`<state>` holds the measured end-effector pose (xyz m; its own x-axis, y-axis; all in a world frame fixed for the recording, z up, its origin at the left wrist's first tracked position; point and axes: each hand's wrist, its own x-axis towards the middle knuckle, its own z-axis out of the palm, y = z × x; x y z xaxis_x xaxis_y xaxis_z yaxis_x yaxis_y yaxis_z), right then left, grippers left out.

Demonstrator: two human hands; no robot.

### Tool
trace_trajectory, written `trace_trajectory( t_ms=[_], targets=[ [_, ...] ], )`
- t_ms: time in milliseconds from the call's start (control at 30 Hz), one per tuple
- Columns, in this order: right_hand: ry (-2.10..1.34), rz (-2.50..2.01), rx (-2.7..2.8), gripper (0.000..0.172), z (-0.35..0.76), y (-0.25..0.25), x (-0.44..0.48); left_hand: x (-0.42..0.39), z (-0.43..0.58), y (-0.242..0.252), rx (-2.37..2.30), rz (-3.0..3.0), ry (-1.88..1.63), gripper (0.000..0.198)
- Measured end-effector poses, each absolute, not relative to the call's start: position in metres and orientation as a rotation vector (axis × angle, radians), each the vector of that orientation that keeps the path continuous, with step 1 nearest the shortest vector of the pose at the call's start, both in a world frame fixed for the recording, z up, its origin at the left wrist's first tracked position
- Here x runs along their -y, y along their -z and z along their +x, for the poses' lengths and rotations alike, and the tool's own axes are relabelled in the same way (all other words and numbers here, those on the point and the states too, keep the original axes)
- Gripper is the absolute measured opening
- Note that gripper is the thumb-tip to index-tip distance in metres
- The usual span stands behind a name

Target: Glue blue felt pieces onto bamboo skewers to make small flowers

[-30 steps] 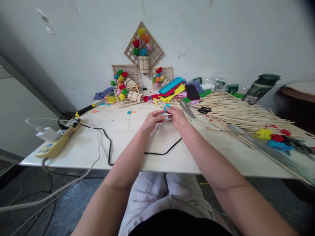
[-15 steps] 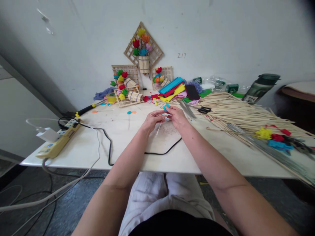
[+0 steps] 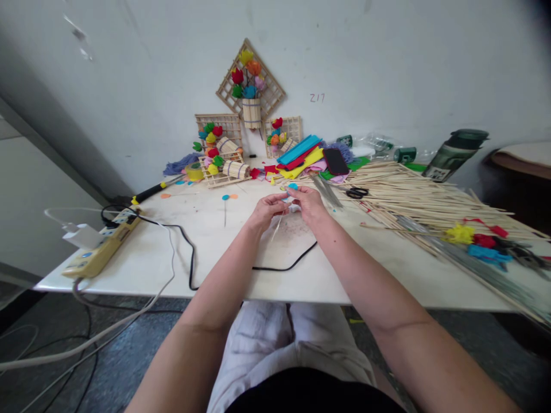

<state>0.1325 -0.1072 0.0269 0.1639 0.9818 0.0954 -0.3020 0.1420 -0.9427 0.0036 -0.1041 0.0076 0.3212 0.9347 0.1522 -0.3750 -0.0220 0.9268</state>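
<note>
My right hand (image 3: 309,203) pinches a small round blue piece (image 3: 293,187), which looks like felt or paper. Close beside it, my left hand (image 3: 267,211) has its fingers closed on thin pale wires (image 3: 276,228) that slant down toward the table. The fingertips of both hands nearly meet, and they hide where wire and blue piece may join. To the left, a blue disc on a thin stem (image 3: 225,198) lies on the table beside an orange disc (image 3: 233,196).
Lattice panels with colourful flowers (image 3: 251,86) stand against the wall. Coloured sheets (image 3: 301,155), a phone (image 3: 336,161), black scissors (image 3: 357,193) and many thin wooden sticks (image 3: 413,192) lie behind and right. A power strip (image 3: 101,244) and a black cable (image 3: 191,258) are left.
The fingers have shifted slightly around the blue piece, and less of it shows above my right fingertips. The wires hang closer together. Both arms stay nearly in place.
</note>
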Motion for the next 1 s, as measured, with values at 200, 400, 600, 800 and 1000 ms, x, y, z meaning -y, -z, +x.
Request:
trace_trajectory(
  t_ms=[200,400,600,800,1000],
  targets=[
    [-1.173,-0.923,0.920,0.028,0.135,-0.030,0.111,0.105,0.002,-0.008,-0.632,1.152,-1.180,0.039],
    [-1.065,-0.966,0.890,0.020,0.138,-0.029,0.106,0.106,0.002,-0.008,-0.636,1.174,-1.177,0.039],
    [-1.054,-0.961,0.944,0.027,0.139,-0.031,0.106,0.107,0.002,-0.009,-0.634,1.149,-1.195,0.041],
    [-1.087,-0.995,0.969,0.031,0.140,-0.031,0.113,0.103,-0.001,-0.011,-0.649,1.066,-1.278,0.047],
    [-1.069,-1.001,1.017,0.031,0.130,-0.030,0.115,0.102,-0.004,-0.012,-0.651,1.024,-1.300,0.044]
  ],
)
